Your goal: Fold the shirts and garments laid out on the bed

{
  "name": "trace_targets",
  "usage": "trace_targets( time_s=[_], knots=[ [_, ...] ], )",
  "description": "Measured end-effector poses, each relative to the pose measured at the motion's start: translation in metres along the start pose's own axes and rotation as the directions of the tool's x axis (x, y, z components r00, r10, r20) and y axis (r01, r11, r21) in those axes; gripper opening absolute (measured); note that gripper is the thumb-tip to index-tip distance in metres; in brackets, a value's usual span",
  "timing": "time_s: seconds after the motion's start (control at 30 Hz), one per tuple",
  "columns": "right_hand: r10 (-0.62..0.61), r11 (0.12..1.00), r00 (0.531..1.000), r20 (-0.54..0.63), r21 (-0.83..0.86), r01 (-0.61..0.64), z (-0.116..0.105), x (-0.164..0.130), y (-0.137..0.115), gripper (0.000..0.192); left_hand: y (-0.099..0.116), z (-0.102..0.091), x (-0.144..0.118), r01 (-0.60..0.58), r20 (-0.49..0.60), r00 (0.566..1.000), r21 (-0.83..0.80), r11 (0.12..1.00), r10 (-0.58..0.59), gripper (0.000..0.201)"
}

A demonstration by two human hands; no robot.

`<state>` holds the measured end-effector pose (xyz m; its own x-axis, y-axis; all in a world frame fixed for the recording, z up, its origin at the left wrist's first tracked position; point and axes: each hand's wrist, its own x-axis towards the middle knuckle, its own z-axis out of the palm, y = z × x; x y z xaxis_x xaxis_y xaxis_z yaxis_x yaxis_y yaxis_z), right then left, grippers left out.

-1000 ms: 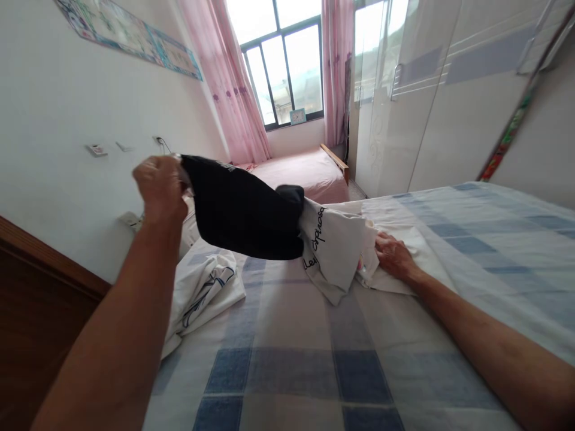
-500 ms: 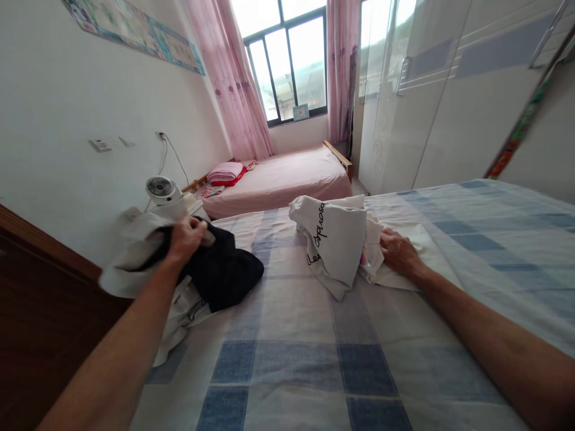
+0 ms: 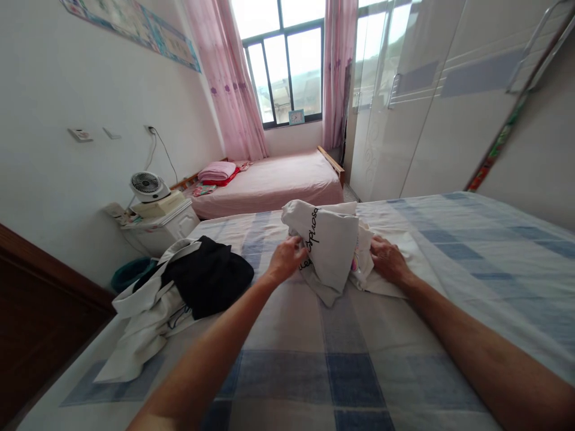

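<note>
Gripping the white shirt [image 3: 330, 248] (long axis toward the viewer), left hand [image 3: 286, 258] clamped, right hand [image 3: 387, 258] flat

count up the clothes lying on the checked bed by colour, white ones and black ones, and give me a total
White: 3, the lettered garment between the left hand and right hand, the flat one beneath, the crumpled one at the edge.
Black: 1, the black garment.
Total: 4.

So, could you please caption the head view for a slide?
Both hands, left hand and right hand, on a white lettered garment atop a checked bed.
</note>
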<state>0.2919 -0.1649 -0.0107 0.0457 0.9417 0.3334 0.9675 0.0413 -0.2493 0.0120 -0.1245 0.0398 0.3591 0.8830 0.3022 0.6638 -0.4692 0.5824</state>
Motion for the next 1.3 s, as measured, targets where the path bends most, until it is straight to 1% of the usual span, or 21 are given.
trace_targets(
  time_s=[0.07,0.17,0.3,0.4,0.47,0.53,0.57,0.6,0.63,0.73,0.77,0.8,0.9,0.97,1.0,1.03,1.1,1.13,1.2,1.27,1.3],
  knots=[
    [0.002,1.0,1.0,0.007,-0.007,-0.002,-0.002,-0.001,-0.001,0.024,0.006,0.025,0.006,0.066,-0.014,0.998,-0.105,0.992,-0.068,0.013],
    [0.001,1.0,1.0,0.002,-0.006,-0.001,-0.002,-0.001,-0.001,0.022,0.007,0.045,0.011,0.131,-0.056,0.988,-0.2,0.971,-0.145,0.008],
    [0.014,0.997,0.998,-0.061,0.07,-0.01,0.0,0.001,-0.001,0.022,0.004,0.053,0.012,0.132,-0.101,0.981,-0.272,0.953,-0.165,0.012],
    [-0.002,0.992,0.995,-0.1,0.126,0.014,0.002,0.001,-0.007,0.025,0.007,0.044,0.012,0.128,-0.177,0.965,-0.332,0.934,-0.195,0.011],
    [-0.036,0.994,0.996,-0.075,0.097,0.043,0.003,-0.001,-0.012,0.026,0.012,0.021,0.013,0.09,-0.24,0.952,-0.374,0.923,-0.19,0.009],
    [-0.08,0.995,0.996,-0.033,0.051,0.082,0.003,-0.003,-0.015,0.025,0.014,-0.016,0.015,-0.005,-0.384,0.911,-0.376,0.927,-0.151,0.006],
    [-0.102,0.994,0.995,-0.016,0.037,0.103,0.002,-0.004,-0.015,0.024,0.013,-0.038,0.016,-0.06,-0.532,0.837,-0.323,0.945,-0.129,0.004],
    [-0.122,0.992,0.993,-0.004,0.031,0.122,0.002,-0.005,-0.015,0.024,0.01,-0.061,0.017,-0.066,-0.671,0.732,-0.243,0.968,-0.119,0.004],
    [-0.133,0.991,0.991,0.003,0.028,0.133,0.001,-0.005,-0.015,0.023,0.006,-0.084,0.018,-0.047,-0.722,0.68,-0.212,0.976,-0.124,0.006],
    [-0.144,0.99,0.99,0.015,0.018,0.143,-0.001,-0.005,-0.013,0.024,-0.008,-0.148,0.02,0.032,-0.748,0.651,-0.141,0.99,-0.128,0.01],
    [-0.151,0.988,0.988,0.016,0.016,0.15,0.0,-0.005,-0.012,0.025,-0.011,-0.167,0.02,0.041,-0.774,0.623,-0.113,0.993,-0.114,0.011],
    [-0.161,0.987,0.987,0.015,0.017,0.16,0.0,-0.004,-0.011,0.026,-0.012,-0.185,0.02,0.042,-0.811,0.579,-0.081,0.996,-0.091,0.011],
    [-0.184,0.983,0.983,0.004,0.021,0.184,0.004,-0.004,-0.007,0.028,-0.007,-0.236,0.019,0.034,-0.94,0.34,0.052,0.998,0.037,0.02],
    [-0.187,0.982,0.982,0.0,0.022,0.187,0.006,-0.003,-0.005,0.028,-0.003,-0.264,0.018,0.077,-0.963,0.241,0.14,0.987,0.118,0.038],
    [-0.192,0.981,0.981,-0.001,0.023,0.192,0.007,-0.003,-0.004,0.028,-0.003,-0.275,0.017,0.107,-0.959,0.237,0.185,0.977,0.156,0.044],
    [-0.198,0.98,0.98,-0.004,0.024,0.198,0.007,-0.003,-0.003,0.028,-0.005,-0.284,0.016,0.142,-0.948,0.262,0.222,0.965,0.18,0.047],
    [-0.21,0.977,0.978,-0.013,0.03,0.21,0.005,-0.003,-0.003,0.029,-0.015,-0.297,0.011,0.199,-0.905,0.374,0.291,0.936,0.202,0.047],
    [-0.214,0.976,0.977,-0.018,0.033,0.214,0.005,-0.004,-0.004,0.029,-0.022,-0.302,0.008,0.219,-0.891,0.403,0.317,0.923,0.21,0.044],
    [-0.22,0.975,0.975,-0.028,0.03,0.221,0.003,-0.004,-0.005,0.03,-0.041,-0.308,0.0,0.236,-0.9,0.366,0.334,0.912,0.235,0.031],
    [-0.22,0.975,0.975,-0.034,0.002,0.22,0.002,-0.005,-0.006,0.03,-0.062,-0.308,-0.009,0.268,-0.922,0.292,0.332,0.904,0.252,0.019],
    [-0.217,0.976,0.976,-0.035,-0.014,0.217,0.003,-0.005,-0.007,0.03,-0.071,-0.303,-0.014,0.313,-0.92,0.319,0.33,0.891,0.228,0.017]
  ],
)
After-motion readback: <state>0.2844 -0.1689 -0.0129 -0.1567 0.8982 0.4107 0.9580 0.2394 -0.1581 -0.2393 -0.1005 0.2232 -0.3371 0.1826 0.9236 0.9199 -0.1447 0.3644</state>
